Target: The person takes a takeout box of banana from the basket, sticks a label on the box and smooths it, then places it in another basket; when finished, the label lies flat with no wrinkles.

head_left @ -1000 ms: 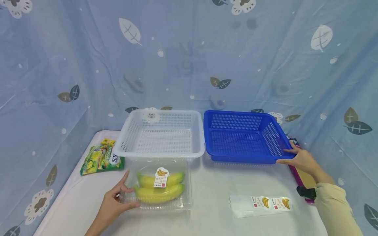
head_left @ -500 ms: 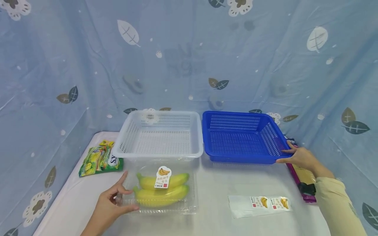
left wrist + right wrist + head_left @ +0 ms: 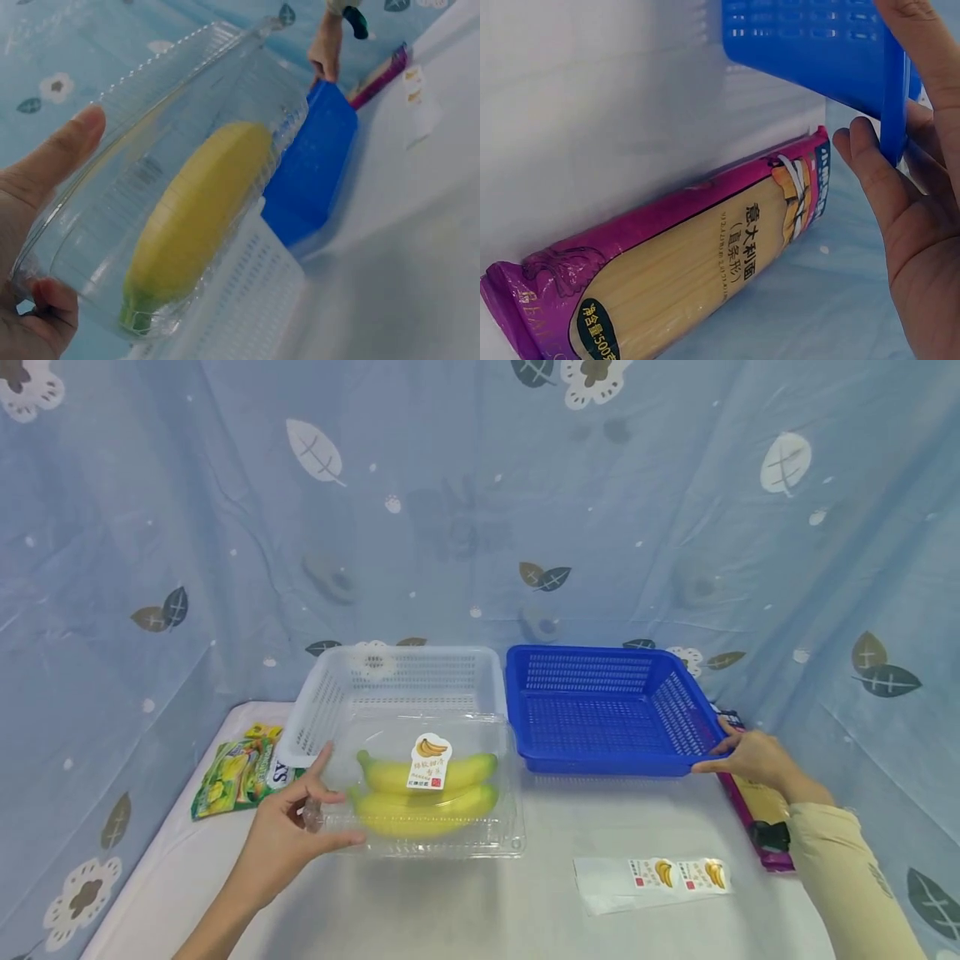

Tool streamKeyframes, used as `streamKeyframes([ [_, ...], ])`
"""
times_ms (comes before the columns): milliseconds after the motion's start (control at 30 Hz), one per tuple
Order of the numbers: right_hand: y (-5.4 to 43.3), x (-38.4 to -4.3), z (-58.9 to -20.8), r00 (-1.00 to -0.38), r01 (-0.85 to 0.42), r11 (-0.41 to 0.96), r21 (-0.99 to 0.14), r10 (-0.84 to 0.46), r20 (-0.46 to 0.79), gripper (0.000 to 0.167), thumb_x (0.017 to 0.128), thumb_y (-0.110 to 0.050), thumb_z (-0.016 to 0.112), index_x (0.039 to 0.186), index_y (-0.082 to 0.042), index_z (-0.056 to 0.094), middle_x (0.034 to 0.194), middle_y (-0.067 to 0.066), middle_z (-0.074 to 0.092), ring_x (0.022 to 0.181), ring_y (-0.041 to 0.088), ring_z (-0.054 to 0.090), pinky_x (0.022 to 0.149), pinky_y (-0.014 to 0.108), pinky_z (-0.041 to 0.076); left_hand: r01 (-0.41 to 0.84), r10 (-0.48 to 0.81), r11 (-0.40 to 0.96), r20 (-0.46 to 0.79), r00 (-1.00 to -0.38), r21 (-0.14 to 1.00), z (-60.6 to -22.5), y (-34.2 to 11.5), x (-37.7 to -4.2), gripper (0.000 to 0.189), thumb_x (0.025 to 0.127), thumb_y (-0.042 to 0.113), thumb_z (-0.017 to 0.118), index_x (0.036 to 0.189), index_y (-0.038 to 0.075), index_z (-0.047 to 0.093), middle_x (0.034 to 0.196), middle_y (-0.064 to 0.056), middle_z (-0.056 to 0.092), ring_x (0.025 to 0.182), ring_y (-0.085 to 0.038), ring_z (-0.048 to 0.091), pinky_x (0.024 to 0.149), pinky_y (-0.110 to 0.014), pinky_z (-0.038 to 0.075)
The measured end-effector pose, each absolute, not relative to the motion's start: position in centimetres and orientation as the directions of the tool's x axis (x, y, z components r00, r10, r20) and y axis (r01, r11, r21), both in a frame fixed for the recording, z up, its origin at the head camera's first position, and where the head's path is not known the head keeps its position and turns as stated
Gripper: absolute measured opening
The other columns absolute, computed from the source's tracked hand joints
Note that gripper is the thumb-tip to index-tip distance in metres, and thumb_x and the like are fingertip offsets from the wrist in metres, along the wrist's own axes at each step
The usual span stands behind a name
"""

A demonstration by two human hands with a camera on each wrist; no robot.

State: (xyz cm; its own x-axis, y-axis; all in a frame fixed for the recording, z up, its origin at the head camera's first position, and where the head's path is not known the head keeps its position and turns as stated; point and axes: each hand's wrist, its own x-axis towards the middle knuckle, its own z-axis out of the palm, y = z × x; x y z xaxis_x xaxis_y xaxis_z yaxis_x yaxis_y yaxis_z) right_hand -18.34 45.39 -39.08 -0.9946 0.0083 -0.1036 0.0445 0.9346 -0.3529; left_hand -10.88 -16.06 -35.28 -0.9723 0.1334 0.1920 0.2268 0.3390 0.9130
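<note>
My left hand [image 3: 288, 831] grips the left edge of a clear plastic clamshell box [image 3: 513, 827], thumb on the near side and fingers on the far side. Inside lie two yellow bananas [image 3: 423, 810], and a white banana label [image 3: 430, 762] sticks to the lid. The box is raised off the table, overlapping the front of the white basket [image 3: 300, 739] in the head view. At the right, my right hand [image 3: 757, 764] holds the right front corner of the blue basket [image 3: 600, 764]; the right wrist view shows its rim [image 3: 894, 97] between thumb and fingers.
A sheet of banana stickers [image 3: 600, 885] lies on the white table [image 3: 420, 910] at front right. A purple spaghetti packet [image 3: 667, 247] lies beneath the right forearm. Green snack bags [image 3: 228, 777] lie at the left. Blue patterned curtain [image 3: 450, 527] encloses the table.
My left hand has lifted the clamshell box with the bananas off the table, moving it up and slightly right toward the white basket. The right hand keeps its hold on the blue basket.
</note>
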Motion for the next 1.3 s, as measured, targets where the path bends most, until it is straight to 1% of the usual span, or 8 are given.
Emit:
streamKeyframes([
  [367, 45.5, -18.3, -39.1, -0.995, 0.055, 0.92, -0.388, 0.02, -0.093, 0.066, 0.069, -0.05, 0.082, 0.097, 0.009, 0.07, 0.145, 0.036, 0.022, 0.047, 0.009, 0.036, 0.044, 0.024, 0.034, 0.232, 0.174, 0.278, 0.189, -0.967, 0.932, -34.2, -13.2, -13.8, 0.038, 0.066, 0.011, 0.088, 0.088, -0.003, 0.059, 0.155, -0.003, 0.03, 0.057, -0.007, 0.026, 0.051, -0.021, 0.036],
  [433, 45.5, -18.3, -39.2, -0.996, 0.053, 0.918, -0.393, 0.019, -0.09, 0.065, 0.068, -0.05, 0.082, 0.096, 0.008, 0.071, 0.144, 0.036, 0.022, 0.047, 0.009, 0.036, 0.045, 0.024, 0.034, 0.231, 0.166, 0.284, 0.189, -0.968, 0.931, -34.2, -12.6, -14.3, 0.038, 0.065, 0.012, 0.089, 0.086, -0.002, 0.059, 0.154, -0.001, 0.031, 0.063, -0.008, 0.033, 0.053, -0.021, 0.038],
  [500, 45.5, -18.4, -39.3, -0.996, 0.053, 0.917, -0.395, 0.021, -0.084, 0.065, 0.068, -0.05, 0.082, 0.094, 0.008, 0.071, 0.144, 0.036, 0.022, 0.048, 0.01, 0.036, 0.045, 0.024, 0.033, 0.229, 0.161, 0.291, 0.188, -0.969, 0.929, -34.2, -12.1, -14.8, 0.039, 0.065, 0.013, 0.089, 0.084, -0.001, 0.059, 0.154, 0.001, 0.032, 0.077, -0.008, 0.041, 0.058, -0.018, 0.039],
  [600, 45.6, -18.4, -39.4, -0.997, 0.052, 0.916, -0.399, 0.024, -0.076, 0.064, 0.067, -0.05, 0.083, 0.093, 0.008, 0.071, 0.144, 0.037, 0.022, 0.049, 0.01, 0.035, 0.045, 0.024, 0.033, 0.229, 0.156, 0.291, 0.19, -0.969, 0.929, -34.2, -11.4, -15.6, 0.04, 0.064, 0.012, 0.089, 0.084, -0.002, 0.058, 0.153, 0.002, 0.032, 0.077, -0.011, 0.042, 0.058, -0.018, 0.039],
  [667, 45.7, -18.4, -39.5, -0.997, 0.051, 0.916, -0.397, 0.025, -0.072, 0.063, 0.067, -0.049, 0.083, 0.092, 0.008, 0.071, 0.144, 0.037, 0.022, 0.05, 0.01, 0.034, 0.045, 0.024, 0.033, 0.233, 0.161, 0.277, 0.194, -0.968, 0.932, -34.1, -10.9, -16.1, 0.04, 0.065, 0.011, 0.089, 0.084, -0.004, 0.057, 0.154, 0.002, 0.032, 0.075, -0.009, 0.041, 0.054, -0.018, 0.037],
  [733, 45.7, -18.4, -39.5, -0.997, 0.05, 0.918, -0.394, 0.024, -0.071, 0.063, 0.067, -0.049, 0.083, 0.092, 0.008, 0.071, 0.144, 0.037, 0.022, 0.049, 0.01, 0.034, 0.045, 0.024, 0.032, 0.236, 0.164, 0.268, 0.197, -0.967, 0.934, -34.2, -10.4, -16.6, 0.041, 0.064, 0.01, 0.089, 0.084, -0.004, 0.056, 0.154, 0.0, 0.032, 0.063, -0.01, 0.034, 0.048, -0.021, 0.032],
  [933, 45.7, -18.3, -39.4, -0.997, 0.055, 0.914, -0.403, 0.026, -0.077, 0.064, 0.067, -0.05, 0.082, 0.092, 0.008, 0.071, 0.144, 0.037, 0.021, 0.049, 0.01, 0.035, 0.045, 0.024, 0.033, 0.23, 0.172, 0.257, 0.19, -0.967, 0.938, -34.3, -8.5, -17.9, 0.042, 0.063, 0.012, 0.09, 0.081, -0.003, 0.056, 0.153, 0.001, 0.033, 0.052, -0.009, 0.03, 0.047, -0.02, 0.029],
  [1300, 45.5, -18.3, -39.2, -0.995, 0.059, 0.92, -0.388, 0.024, -0.095, 0.067, 0.068, -0.052, 0.081, 0.095, 0.009, 0.071, 0.145, 0.036, 0.021, 0.049, 0.01, 0.032, 0.045, 0.024, 0.032, 0.276, 0.22, 0.23, 0.227, -0.949, 0.933, -34.3, -4.4, -19.7, 0.041, 0.062, 0.019, 0.091, 0.082, 0.0, 0.06, 0.154, -0.001, 0.031, 0.049, -0.01, 0.03, 0.045, -0.021, 0.027],
])
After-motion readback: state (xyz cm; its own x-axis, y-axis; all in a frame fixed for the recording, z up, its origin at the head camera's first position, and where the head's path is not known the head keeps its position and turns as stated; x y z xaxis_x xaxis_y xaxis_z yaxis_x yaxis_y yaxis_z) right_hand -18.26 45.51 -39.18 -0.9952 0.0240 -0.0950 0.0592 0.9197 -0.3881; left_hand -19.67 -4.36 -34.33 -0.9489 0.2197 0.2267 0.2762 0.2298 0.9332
